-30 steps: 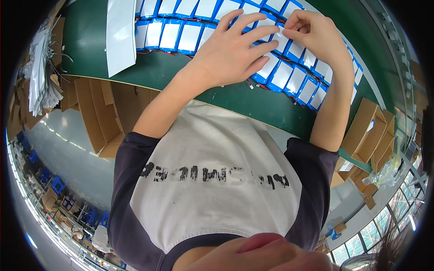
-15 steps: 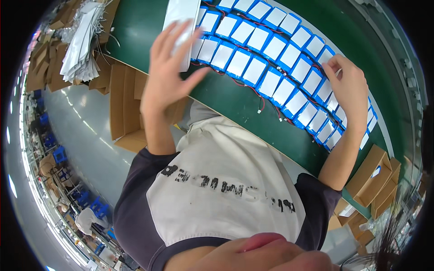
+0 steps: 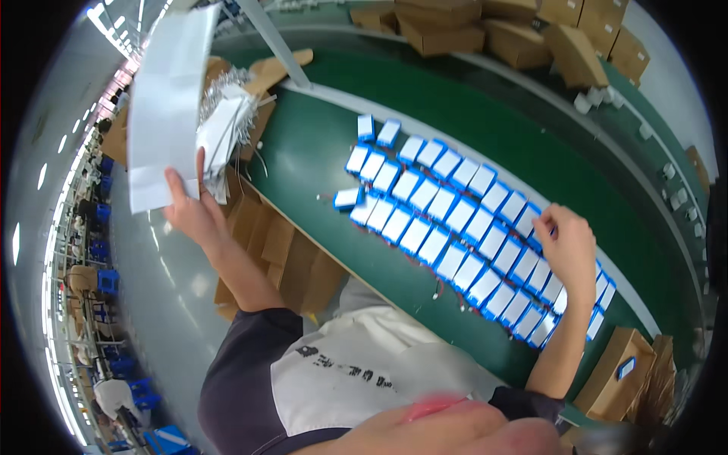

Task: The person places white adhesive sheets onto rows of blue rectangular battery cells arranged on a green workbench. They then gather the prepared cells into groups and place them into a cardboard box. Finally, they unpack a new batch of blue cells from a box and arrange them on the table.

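My left hand (image 3: 194, 215) is closed on the lower end of a long white sheet (image 3: 168, 114), raised off the table at the left. Its thumb and fingers pinch the sheet near one edge. On the green table (image 3: 315, 220) lie slanting rows of blue battery packs (image 3: 442, 203), each with a white rectangular face. Red and dark wires with small white connectors run out between them. Above the right part of these rows, my right hand (image 3: 569, 241) has its fingers curled together by the far row. Whether anything is between those fingertips, I cannot make out.
Open cardboard boxes (image 3: 292, 262) stand below the table's left edge. Crumpled white strips (image 3: 227, 125) hang at the far left corner. An open carton (image 3: 618, 371) holding a blue pack sits at the right end. More cartons (image 3: 516, 42) line the far side.
My left hand has closed on the white sheet and lifted it off the packs to the left, uncovering the left ends of the rows. The view has shifted; my right hand stays by the far row.
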`<action>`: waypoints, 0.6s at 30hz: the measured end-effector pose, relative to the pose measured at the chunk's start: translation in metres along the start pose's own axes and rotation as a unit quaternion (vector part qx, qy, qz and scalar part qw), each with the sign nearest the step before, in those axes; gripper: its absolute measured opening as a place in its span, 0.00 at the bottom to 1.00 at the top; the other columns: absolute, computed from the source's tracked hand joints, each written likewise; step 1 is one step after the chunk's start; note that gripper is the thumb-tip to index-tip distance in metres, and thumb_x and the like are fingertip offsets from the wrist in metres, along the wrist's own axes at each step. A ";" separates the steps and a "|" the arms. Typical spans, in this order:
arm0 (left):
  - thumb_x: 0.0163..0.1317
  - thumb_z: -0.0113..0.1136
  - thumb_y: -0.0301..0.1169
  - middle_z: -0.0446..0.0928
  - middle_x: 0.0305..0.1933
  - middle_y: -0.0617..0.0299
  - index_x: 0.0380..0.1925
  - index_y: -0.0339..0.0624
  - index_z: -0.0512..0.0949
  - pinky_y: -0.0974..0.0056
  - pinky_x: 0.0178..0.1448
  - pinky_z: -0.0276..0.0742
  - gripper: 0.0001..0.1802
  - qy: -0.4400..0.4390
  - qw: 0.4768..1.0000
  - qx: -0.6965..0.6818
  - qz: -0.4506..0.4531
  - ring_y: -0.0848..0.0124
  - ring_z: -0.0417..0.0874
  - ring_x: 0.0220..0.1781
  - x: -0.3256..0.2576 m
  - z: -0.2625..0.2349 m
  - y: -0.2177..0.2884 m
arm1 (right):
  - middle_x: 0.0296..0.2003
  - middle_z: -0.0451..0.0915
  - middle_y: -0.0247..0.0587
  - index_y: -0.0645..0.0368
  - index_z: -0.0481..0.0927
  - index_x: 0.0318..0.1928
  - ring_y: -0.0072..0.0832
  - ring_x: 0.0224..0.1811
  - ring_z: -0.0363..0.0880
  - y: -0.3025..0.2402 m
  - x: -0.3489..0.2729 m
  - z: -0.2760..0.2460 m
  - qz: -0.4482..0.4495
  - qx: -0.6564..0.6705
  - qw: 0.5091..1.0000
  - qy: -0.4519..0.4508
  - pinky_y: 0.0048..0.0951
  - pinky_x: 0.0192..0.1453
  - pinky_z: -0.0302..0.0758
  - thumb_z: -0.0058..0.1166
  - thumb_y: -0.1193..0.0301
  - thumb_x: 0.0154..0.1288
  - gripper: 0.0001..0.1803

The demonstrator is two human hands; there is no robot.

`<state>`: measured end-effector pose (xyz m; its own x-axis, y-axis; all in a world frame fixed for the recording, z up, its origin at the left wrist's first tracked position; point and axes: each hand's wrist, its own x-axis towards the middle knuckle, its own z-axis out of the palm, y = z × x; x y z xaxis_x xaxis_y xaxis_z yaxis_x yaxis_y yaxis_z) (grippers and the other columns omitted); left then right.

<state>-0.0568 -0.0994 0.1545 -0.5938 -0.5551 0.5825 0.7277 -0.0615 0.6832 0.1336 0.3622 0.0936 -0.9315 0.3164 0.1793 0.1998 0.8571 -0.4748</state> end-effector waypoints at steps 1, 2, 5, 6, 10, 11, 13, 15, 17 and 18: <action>0.78 0.51 0.24 0.74 0.64 0.42 0.66 0.21 0.66 0.47 0.60 0.90 0.21 -0.007 1.000 -0.021 0.019 0.50 0.86 0.54 0.008 0.011 0.010 | 0.29 0.83 0.45 0.62 0.82 0.32 0.43 0.33 0.84 0.001 0.000 0.001 -0.010 -0.001 1.000 0.006 0.41 0.41 0.78 0.64 0.71 0.64 0.07; 0.78 0.50 0.23 0.74 0.65 0.44 0.68 0.24 0.65 0.47 0.59 0.90 0.22 -0.013 0.998 -0.046 0.036 0.51 0.86 0.54 0.013 0.024 0.016 | 0.30 0.84 0.45 0.62 0.82 0.32 0.43 0.34 0.84 0.004 0.001 0.002 -0.016 0.005 1.000 0.008 0.41 0.41 0.78 0.64 0.71 0.64 0.07; 0.80 0.48 0.26 0.80 0.61 0.46 0.65 0.26 0.70 0.60 0.53 0.85 0.19 -0.132 0.967 0.052 0.212 0.59 0.89 0.49 0.053 0.096 0.000 | 0.30 0.86 0.43 0.60 0.85 0.34 0.36 0.31 0.85 0.017 0.001 0.005 -0.023 -0.014 0.999 0.016 0.35 0.39 0.80 0.65 0.68 0.63 0.08; 0.78 0.49 0.25 0.87 0.51 0.51 0.61 0.25 0.74 0.59 0.49 0.83 0.17 -0.148 0.929 0.241 0.241 0.63 0.90 0.44 0.064 0.127 0.005 | 0.31 0.86 0.44 0.61 0.86 0.34 0.36 0.31 0.85 0.020 -0.001 0.003 -0.026 -0.022 0.999 0.017 0.35 0.40 0.81 0.64 0.68 0.64 0.08; 0.61 0.59 0.24 0.79 0.63 0.43 0.64 0.35 0.77 0.55 0.72 0.70 0.28 -0.344 0.843 0.121 0.396 0.51 0.79 0.67 0.102 0.281 0.032 | 0.31 0.87 0.43 0.61 0.86 0.33 0.35 0.31 0.86 0.015 -0.003 -0.003 -0.007 -0.034 0.999 -0.019 0.35 0.41 0.81 0.64 0.68 0.64 0.08; 0.63 0.54 0.23 0.80 0.63 0.40 0.66 0.35 0.75 0.59 0.71 0.71 0.28 -0.395 0.806 0.105 0.428 0.52 0.81 0.67 0.118 0.316 0.021 | 0.31 0.87 0.43 0.61 0.86 0.33 0.35 0.31 0.86 0.016 -0.004 -0.007 -0.006 -0.038 0.999 -0.012 0.35 0.41 0.81 0.64 0.68 0.64 0.08; 0.64 0.56 0.29 0.81 0.64 0.44 0.67 0.45 0.77 0.58 0.70 0.74 0.28 -0.484 0.744 0.158 0.432 0.50 0.81 0.67 0.163 0.362 0.028 | 0.31 0.87 0.43 0.61 0.86 0.33 0.35 0.31 0.86 0.006 0.002 -0.002 -0.035 -0.017 0.999 -0.015 0.35 0.41 0.81 0.64 0.68 0.63 0.08; 0.68 0.55 0.38 0.80 0.66 0.46 0.67 0.53 0.77 0.56 0.72 0.72 0.27 -0.521 0.701 0.332 0.355 0.51 0.80 0.68 0.184 0.404 0.018 | 0.30 0.87 0.43 0.61 0.86 0.33 0.37 0.32 0.86 0.004 0.001 -0.004 -0.041 -0.019 0.999 -0.014 0.37 0.41 0.81 0.64 0.68 0.63 0.08; 0.71 0.52 0.46 0.79 0.68 0.48 0.67 0.59 0.78 0.55 0.74 0.70 0.26 -0.548 0.672 0.387 0.314 0.52 0.78 0.70 0.176 0.422 0.016 | 0.30 0.86 0.44 0.60 0.85 0.33 0.40 0.33 0.86 0.007 -0.002 -0.014 -0.026 -0.029 0.999 -0.002 0.40 0.43 0.81 0.64 0.67 0.64 0.09; 0.72 0.50 0.50 0.79 0.68 0.50 0.67 0.61 0.78 0.54 0.75 0.69 0.26 -0.558 0.671 0.373 0.314 0.53 0.77 0.71 0.166 0.419 0.019 | 0.31 0.86 0.44 0.60 0.85 0.34 0.41 0.35 0.85 0.010 -0.005 -0.017 -0.015 -0.046 0.999 -0.013 0.41 0.44 0.80 0.64 0.67 0.64 0.08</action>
<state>-0.2858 0.1547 0.4486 -0.4409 0.7156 0.5417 0.8272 0.5582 -0.0641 0.1453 0.3759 0.1031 -0.9447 0.2805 0.1700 0.1974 0.9001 -0.3885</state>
